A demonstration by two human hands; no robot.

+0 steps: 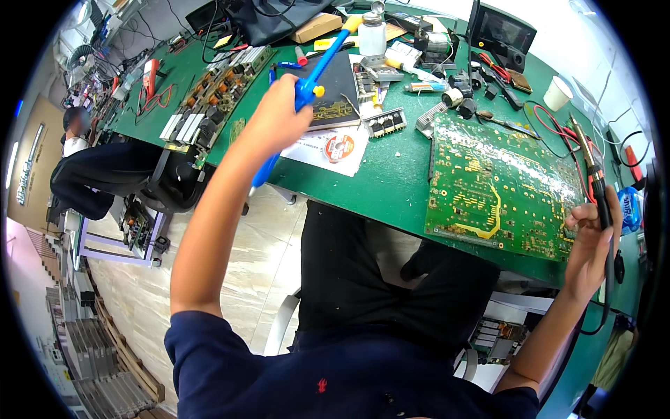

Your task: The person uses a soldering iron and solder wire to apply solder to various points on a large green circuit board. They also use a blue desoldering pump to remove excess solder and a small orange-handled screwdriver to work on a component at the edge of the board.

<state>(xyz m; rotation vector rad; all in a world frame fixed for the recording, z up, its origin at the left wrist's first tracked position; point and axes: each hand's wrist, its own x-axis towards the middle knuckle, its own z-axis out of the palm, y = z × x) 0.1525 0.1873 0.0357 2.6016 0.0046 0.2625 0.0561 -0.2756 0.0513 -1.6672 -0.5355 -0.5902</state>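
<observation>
My left hand (283, 112) grips a blue desoldering pump (318, 70) with a yellow tip, raised and tilted over a dark board or folder (336, 89) and a white paper (343, 164). At the right, my right hand (593, 230) is closed on the black handle of a soldering iron (592, 167), whose tip points up and away from me. Beside that hand lies a large green circuit board (488, 188) along the front edge of the green bench (363, 202), with many components on it.
Loose parts, heatsinks (380, 126), a glass jar (372, 33), cables, a screen (499, 43) and a paper cup (557, 93) crowd the back. A long board assembly (216, 91) lies left. A seated person (73, 136) is at far left, near a frame cart (122, 241).
</observation>
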